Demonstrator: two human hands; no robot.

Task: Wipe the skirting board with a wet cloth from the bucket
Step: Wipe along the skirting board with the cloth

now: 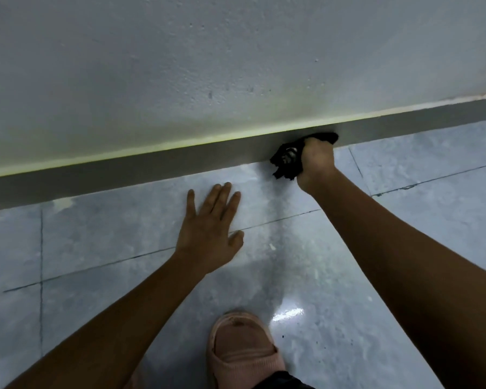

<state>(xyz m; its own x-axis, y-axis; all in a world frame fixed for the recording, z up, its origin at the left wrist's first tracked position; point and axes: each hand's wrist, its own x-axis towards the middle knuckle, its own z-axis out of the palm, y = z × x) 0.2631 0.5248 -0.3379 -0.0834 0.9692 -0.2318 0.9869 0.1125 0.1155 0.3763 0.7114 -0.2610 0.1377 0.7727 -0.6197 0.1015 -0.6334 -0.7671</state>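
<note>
A dark grey skirting board point(157, 167) runs along the foot of a pale wall, slanting up toward the right. My right hand point(316, 161) grips a bunched black cloth point(288, 161) and presses it against the skirting board right of centre. My left hand point(208, 228) lies flat on the floor tiles with fingers spread, just below the board and left of the cloth. No bucket is in view.
Glossy grey floor tiles point(432, 214) with dark grout lines fill the lower half; a bright wet-looking glare shows at the bottom centre. My foot in a pink slipper point(242, 349) stands at the bottom edge. The wall point(236, 66) is pale and rough.
</note>
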